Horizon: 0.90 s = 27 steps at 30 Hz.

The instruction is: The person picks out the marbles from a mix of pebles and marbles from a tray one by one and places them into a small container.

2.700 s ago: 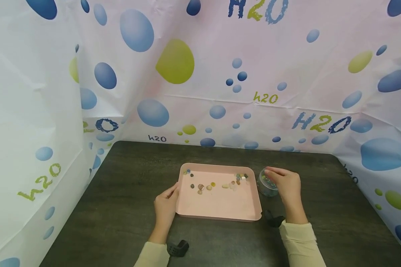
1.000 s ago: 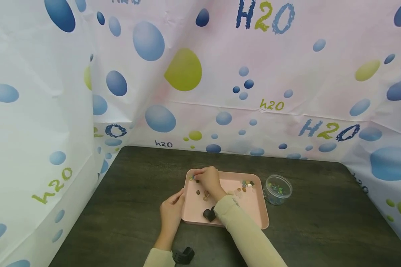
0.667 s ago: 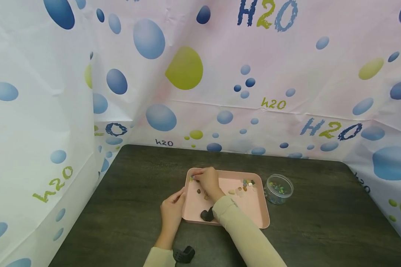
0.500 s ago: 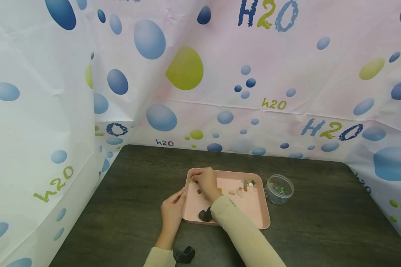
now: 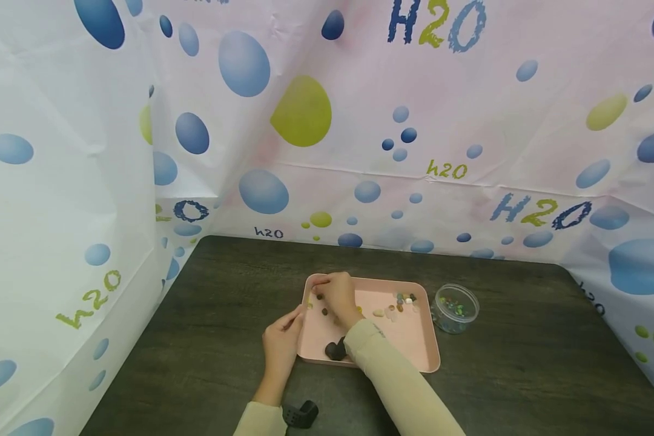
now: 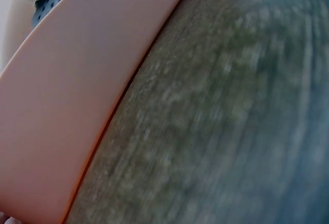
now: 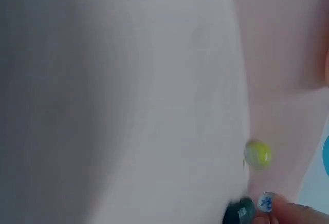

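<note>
A shallow pink tray [image 5: 360, 351] holds small stones and beads. My left hand [image 5: 281, 340] grips its left wall, thumb and fingers at the rim. My right hand [image 5: 340, 297] reaches into the back left corner. There its fingertips pinch a small round white bead with a blue pattern [image 7: 266, 202], seen low in the right wrist view. Close by lie a yellow-green bead [image 7: 258, 154] against the tray wall and a dark green stone [image 7: 241, 211]. Another dark stone [image 5: 324, 312] sits nearer the middle. My right hand and wrist cover part of the stones.
Right of the tray stands a clear round jar [image 5: 455, 309] with green and coloured beads inside. Pale and brown stones [image 5: 378, 313] lie in the tray's right half. Dark wrist mounts [image 5: 301, 415] hang under the sleeves. A printed sheet [image 5: 305, 181] rises behind the dark table [image 5: 207, 303].
My right hand has gone from the jar to the tray's back left corner. In the last second the yellow-green bead has shifted along the left wall toward me. The left hand keeps its grip.
</note>
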{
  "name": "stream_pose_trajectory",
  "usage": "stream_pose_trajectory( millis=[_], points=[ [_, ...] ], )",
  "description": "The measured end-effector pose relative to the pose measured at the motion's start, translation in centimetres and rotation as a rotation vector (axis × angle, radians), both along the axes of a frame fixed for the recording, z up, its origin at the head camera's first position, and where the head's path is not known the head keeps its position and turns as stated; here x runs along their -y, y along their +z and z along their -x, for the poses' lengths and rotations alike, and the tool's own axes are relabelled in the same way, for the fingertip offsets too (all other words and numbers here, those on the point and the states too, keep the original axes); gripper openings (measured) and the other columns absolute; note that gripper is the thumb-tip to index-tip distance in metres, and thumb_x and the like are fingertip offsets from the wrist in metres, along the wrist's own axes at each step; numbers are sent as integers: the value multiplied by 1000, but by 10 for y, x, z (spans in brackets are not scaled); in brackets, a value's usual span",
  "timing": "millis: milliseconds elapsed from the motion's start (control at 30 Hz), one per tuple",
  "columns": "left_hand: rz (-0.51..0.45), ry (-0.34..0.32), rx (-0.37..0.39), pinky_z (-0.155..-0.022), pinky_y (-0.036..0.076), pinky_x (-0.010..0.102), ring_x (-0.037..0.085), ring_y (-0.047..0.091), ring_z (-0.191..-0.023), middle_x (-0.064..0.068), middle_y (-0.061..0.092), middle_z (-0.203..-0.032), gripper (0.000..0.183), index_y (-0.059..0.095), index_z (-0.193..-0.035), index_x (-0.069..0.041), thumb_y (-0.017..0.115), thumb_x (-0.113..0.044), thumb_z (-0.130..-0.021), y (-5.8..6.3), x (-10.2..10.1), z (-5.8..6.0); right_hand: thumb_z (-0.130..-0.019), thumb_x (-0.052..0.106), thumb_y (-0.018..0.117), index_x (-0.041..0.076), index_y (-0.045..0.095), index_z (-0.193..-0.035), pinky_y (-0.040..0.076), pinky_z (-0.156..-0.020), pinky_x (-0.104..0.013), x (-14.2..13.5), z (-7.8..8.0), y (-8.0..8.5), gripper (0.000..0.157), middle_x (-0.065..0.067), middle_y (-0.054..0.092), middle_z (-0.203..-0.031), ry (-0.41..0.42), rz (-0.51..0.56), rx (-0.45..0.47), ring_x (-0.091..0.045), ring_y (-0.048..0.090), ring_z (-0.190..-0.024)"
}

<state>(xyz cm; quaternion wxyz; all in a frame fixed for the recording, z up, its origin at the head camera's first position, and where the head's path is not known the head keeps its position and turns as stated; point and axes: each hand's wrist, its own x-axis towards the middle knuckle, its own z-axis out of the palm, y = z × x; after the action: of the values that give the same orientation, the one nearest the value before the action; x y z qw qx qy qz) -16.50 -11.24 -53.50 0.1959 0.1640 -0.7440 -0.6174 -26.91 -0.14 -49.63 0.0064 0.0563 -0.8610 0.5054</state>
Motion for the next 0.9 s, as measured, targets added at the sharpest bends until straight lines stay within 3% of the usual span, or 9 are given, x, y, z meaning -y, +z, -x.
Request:
stream_pose_trajectory(
  millis=[267,433,633,700,867,900],
  points=[
    [-12,8,-5,-74,59,24,27,73,-100,15,75,-109,20,77,-109,-4,72,-12,-91,2,-2,2,-85,17,79,11,82,-90,59,-83,-38,-21,-2,27,9,-10,78,-96,-68,-3,-16,-27,73,-97],
    [-7,28,-7,-74,59,23,28,72,-102,14,75,-109,20,77,-108,-3,73,-11,-90,2,-2,2,-84,19,80,11,82,-93,59,-83,-40,-44,-6,44,12,-8,79,-93,-93,13,-19,-26,73,-96],
    [5,23,3,-74,59,23,29,72,-103,16,74,-111,20,76,-109,-3,71,-10,-91,2,-2,1,-84,23,80,14,81,-98,57,-90,-43,-87,-21,65,17,-7,78,-102,-128,108,26,-26,71,-104],
    [18,20,2,-73,58,22,28,72,-102,16,74,-110,20,76,-109,-3,71,-10,-91,1,-2,0,-85,23,79,13,80,-101,58,-81,-39,-102,-27,72,19,-8,78,-105,-138,131,37,-27,70,-105],
    [20,16,-5,-72,57,18,28,72,-102,14,74,-111,20,76,-110,-3,71,-11,-92,1,-3,1,-88,25,77,10,78,-108,56,-78,-37,-142,-35,81,25,-12,76,-111,-179,132,21,-29,68,-107],
    [18,16,-5,-73,57,19,28,72,-103,14,74,-111,20,76,-110,-3,71,-10,-92,1,-3,1,-88,26,77,9,78,-109,56,-89,-40,-151,-35,81,27,-12,75,-113,-192,129,17,-29,68,-109]
  ],
)
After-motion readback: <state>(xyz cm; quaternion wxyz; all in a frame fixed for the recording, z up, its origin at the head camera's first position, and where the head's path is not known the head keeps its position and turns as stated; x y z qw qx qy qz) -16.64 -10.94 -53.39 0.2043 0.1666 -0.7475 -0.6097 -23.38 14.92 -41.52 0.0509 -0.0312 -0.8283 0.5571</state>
